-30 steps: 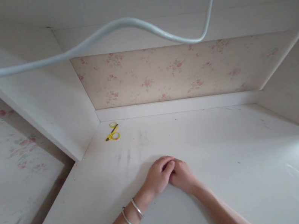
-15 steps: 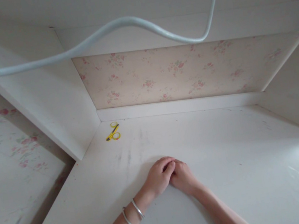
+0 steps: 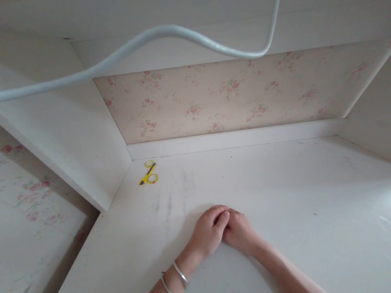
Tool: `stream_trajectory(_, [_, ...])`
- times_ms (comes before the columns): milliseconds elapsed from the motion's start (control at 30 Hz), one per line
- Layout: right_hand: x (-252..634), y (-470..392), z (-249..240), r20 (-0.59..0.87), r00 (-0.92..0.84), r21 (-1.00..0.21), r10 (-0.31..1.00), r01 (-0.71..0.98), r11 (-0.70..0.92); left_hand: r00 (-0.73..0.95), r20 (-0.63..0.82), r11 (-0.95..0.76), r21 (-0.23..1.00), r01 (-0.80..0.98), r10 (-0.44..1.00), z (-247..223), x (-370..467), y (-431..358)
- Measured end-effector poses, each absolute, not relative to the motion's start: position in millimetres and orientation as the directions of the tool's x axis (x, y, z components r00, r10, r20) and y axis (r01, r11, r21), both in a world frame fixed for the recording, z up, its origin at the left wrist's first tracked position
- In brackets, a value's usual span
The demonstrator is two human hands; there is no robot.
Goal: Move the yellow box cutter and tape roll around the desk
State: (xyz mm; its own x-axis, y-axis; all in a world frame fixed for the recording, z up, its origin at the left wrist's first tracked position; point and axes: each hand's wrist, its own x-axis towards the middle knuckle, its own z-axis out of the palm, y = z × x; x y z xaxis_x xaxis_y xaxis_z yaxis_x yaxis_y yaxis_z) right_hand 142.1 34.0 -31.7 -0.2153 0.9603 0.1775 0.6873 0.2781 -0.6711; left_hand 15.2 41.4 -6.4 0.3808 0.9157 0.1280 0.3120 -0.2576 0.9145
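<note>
My left hand and my right hand are clasped together, resting on the white desktop. The left one wraps over the top of the right, its fingers lying across the right knuckles and its thumb in front. Curled in, the right fingers are mostly hidden beneath the left. No object shows between them. Two silver bangles circle my left wrist. Farther off, near the back left corner, lies a yellow and black utility knife with a yellow ring like a tape roll on either side of it.
A pale cable hangs across the upper view. White side panels and a low back ledge border the desktop, with flowered wallpaper behind. An upper shelf overhangs the back. Dark smudges mark the surface.
Both hands stay clasped in the same place. Only the camera view has shifted very slightly.
</note>
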Motion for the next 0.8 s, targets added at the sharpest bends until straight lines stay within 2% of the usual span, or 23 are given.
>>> stream_trajectory(800, [141.9,34.2,-35.7,0.203,-0.229,-0.634,0.952,0.710,0.306,0.382,0.137,-0.270,0.909,0.319,0.914,-10.1,15.4,41.1])
